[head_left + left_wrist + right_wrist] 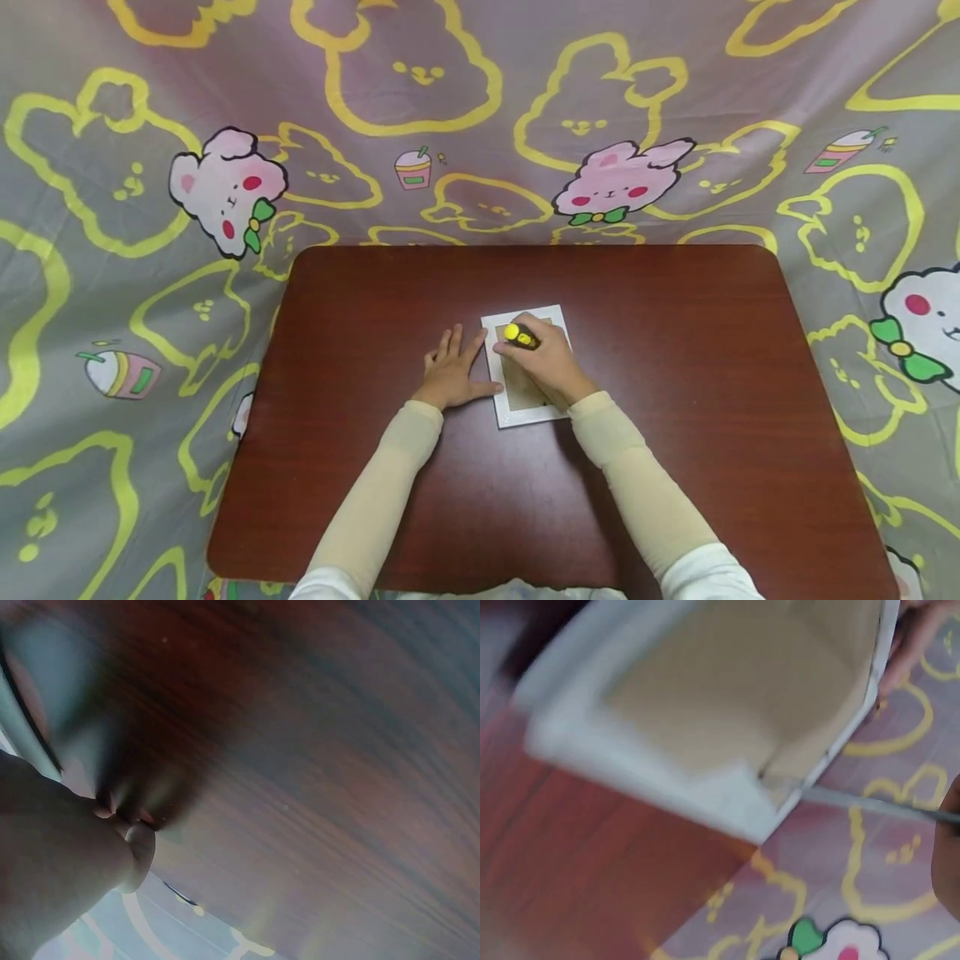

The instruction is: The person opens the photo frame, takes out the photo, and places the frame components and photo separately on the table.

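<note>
A white rectangular frame [492, 367] with a brown panel [517, 385] set inside it lies slightly turned on the table. My right hand [551, 358] grips a yellow and black handle [522, 337] over the frame's upper part. In the right wrist view a thin metal shaft [866, 802] reaches the inner edge of the frame [652, 776] near one corner. My left hand [450, 371] lies spread at the frame's left side, its thumb and forefinger touching the edge. The left wrist view shows part of the left hand [67, 855] against the table.
The dark red wooden table [360, 317] extends around the frame on all sides. Behind and beside it hangs a grey curtain [480, 150] with yellow outlines and cartoon animals, reaching down to the table's far edge.
</note>
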### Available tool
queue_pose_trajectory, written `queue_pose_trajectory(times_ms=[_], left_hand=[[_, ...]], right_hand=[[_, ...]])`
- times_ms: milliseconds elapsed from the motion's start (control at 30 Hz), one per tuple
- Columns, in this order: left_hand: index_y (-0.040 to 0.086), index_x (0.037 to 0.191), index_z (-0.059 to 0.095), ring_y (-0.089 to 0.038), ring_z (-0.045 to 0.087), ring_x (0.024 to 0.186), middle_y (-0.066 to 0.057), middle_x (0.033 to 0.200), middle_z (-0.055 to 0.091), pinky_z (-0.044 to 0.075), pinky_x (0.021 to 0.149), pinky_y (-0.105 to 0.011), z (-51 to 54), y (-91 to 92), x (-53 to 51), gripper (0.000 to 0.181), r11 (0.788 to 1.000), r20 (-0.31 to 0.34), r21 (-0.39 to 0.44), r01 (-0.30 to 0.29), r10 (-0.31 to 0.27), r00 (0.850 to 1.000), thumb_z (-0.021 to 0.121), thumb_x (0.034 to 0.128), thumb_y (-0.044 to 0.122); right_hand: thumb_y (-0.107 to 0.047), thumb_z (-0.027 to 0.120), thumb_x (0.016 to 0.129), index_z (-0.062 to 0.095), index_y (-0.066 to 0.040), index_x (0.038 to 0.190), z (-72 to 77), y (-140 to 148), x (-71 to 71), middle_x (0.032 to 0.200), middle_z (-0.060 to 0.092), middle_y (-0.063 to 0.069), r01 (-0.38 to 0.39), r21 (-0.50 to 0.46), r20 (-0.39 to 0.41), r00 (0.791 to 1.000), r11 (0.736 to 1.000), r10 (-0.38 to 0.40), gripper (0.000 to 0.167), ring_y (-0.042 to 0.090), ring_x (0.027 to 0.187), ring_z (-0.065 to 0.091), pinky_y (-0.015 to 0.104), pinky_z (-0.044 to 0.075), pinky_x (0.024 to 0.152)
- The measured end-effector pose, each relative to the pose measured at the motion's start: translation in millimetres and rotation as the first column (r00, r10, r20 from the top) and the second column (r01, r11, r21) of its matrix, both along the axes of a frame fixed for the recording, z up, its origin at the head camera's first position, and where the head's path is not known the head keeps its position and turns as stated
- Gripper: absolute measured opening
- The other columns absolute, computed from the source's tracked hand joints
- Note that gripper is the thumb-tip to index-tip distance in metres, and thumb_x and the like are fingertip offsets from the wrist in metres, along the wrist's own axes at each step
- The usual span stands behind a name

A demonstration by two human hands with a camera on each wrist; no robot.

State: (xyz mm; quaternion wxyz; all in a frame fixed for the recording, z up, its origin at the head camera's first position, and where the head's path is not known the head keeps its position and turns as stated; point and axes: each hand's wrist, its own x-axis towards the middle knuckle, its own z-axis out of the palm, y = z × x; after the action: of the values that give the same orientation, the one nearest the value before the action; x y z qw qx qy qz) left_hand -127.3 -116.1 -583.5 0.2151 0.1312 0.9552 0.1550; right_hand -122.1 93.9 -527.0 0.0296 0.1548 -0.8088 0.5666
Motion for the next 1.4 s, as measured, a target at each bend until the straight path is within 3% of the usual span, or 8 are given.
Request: queue_pose_trajectory(times_ms=[233, 333, 500, 633, 733, 900, 1000, 1400], left_hand=[[0.041, 0.162, 0.0, -0.032, -0.011, 0.152, -0.016, 0.167, -0.009, 0.015, 0.111, -0.058, 2.7, -3.5, -1.5, 0.113, 1.0, -0.016, -0.006, 0.002, -0.002, 1.0, 0.061, 0.0763, 0.083], [0.04, 0.162, -0.001, -0.032, -0.011, 0.152, -0.016, 0.167, -0.009, 0.015, 0.111, -0.058, 3.6, -4.1, -3.1, 0.114, 1.0, -0.014, -0.005, 0.007, -0.007, 1.0, 0.06, 0.0764, 0.083], [0.04, 0.162, -0.002, -0.032, -0.012, 0.152, -0.015, 0.167, -0.011, 0.014, 0.112, -0.059, 2.6, -5.3, -4.8, 0.114, 1.0, 0.005, -0.01, -0.002, 0.002, 1.0, 0.06, 0.0766, 0.084], [0.038, 0.163, 0.001, -0.034, -0.011, 0.152, -0.017, 0.167, -0.01, 0.015, 0.111, -0.06, 1.1, -4.3, -3.6, 0.112, 1.0, 0.005, 0.004, -0.004, 0.004, 1.0, 0.06, 0.0779, 0.082], [0.037, 0.163, 0.001, -0.035, -0.011, 0.152, -0.018, 0.167, -0.009, 0.015, 0.11, -0.061, -0.9, -2.7, -3.1, 0.112, 1.0, 0.002, 0.023, 0.001, -0.001, 1.0, 0.061, 0.0786, 0.081], [0.039, 0.162, -0.001, -0.033, -0.013, 0.152, -0.016, 0.167, -0.012, 0.014, 0.111, -0.061, -0.6, -0.8, -3.6, 0.113, 0.999, 0.004, 0.033, -0.005, 0.005, 1.0, 0.06, 0.0774, 0.083], [0.04, 0.162, 0.0, -0.032, -0.012, 0.152, -0.015, 0.167, -0.011, 0.014, 0.111, -0.061, 1.2, -1.1, -3.8, 0.113, 1.0, -0.003, 0.01, -0.009, 0.009, 1.0, 0.06, 0.077, 0.083], [0.039, 0.163, 0.002, -0.033, -0.01, 0.152, -0.017, 0.167, -0.008, 0.014, 0.111, -0.06, 2.4, 3.1, 0.0, 0.114, 1.0, -0.005, 0.007, 0.001, -0.001, 1.0, 0.063, 0.076, 0.081]], right_hand=[[-0.002, 0.077, 0.087, 0.06, -0.001, 0.091, 15.2, 37.2, -0.7, 0.08, 0.058, -0.001, 0.091, -0.276, 0.105, 0.992, 0.957, -0.064, 0.017, 0.014, 0.074, 0.053, 0.026, 0.045, 0.064], [-0.001, 0.074, 0.089, 0.059, 0.002, 0.093, 27.7, 42.2, -0.5, 0.081, 0.058, 0.001, 0.101, -0.309, 0.148, 0.987, 0.946, -0.057, 0.016, 0.013, 0.072, 0.053, 0.025, 0.046, 0.062], [-0.018, 0.08, 0.088, 0.062, -0.011, 0.094, 18.7, 14.0, -2.3, 0.081, 0.06, -0.001, 0.009, 0.066, 0.005, 1.0, 0.998, -0.009, 0.02, 0.017, 0.074, 0.054, 0.034, 0.044, 0.066], [-0.028, 0.077, 0.088, 0.065, -0.013, 0.105, -0.3, -17.5, 1.9, 0.09, 0.069, 0.0, -0.101, 0.424, -0.133, 0.976, 0.9, 0.172, 0.026, 0.02, 0.08, 0.064, 0.04, 0.05, 0.071], [-0.027, 0.075, 0.087, 0.065, -0.012, 0.11, -7.4, -26.8, 4.8, 0.097, 0.071, 0.001, -0.13, 0.518, -0.136, 0.963, 0.846, 0.232, 0.03, 0.02, 0.086, 0.066, 0.039, 0.052, 0.075], [-0.022, 0.079, 0.087, 0.064, -0.016, 0.098, 2.5, -15.2, 2.0, 0.087, 0.066, -0.002, -0.066, 0.294, -0.038, 0.996, 0.954, 0.081, 0.02, 0.018, 0.079, 0.06, 0.038, 0.048, 0.071], [-0.025, 0.081, 0.087, 0.063, -0.018, 0.095, 10.0, -1.5, -1.7, 0.085, 0.063, -0.003, -0.02, 0.141, 0.017, 1.0, 0.99, 0.018, 0.021, 0.017, 0.079, 0.058, 0.038, 0.046, 0.071], [-0.014, 0.078, 0.09, 0.062, -0.004, 0.098, 20.3, 44.6, -5.0, 0.087, 0.06, 0.006, 0.089, -0.176, 0.182, 0.982, 0.98, -0.056, 0.021, 0.019, 0.08, 0.055, 0.032, 0.046, 0.07]])
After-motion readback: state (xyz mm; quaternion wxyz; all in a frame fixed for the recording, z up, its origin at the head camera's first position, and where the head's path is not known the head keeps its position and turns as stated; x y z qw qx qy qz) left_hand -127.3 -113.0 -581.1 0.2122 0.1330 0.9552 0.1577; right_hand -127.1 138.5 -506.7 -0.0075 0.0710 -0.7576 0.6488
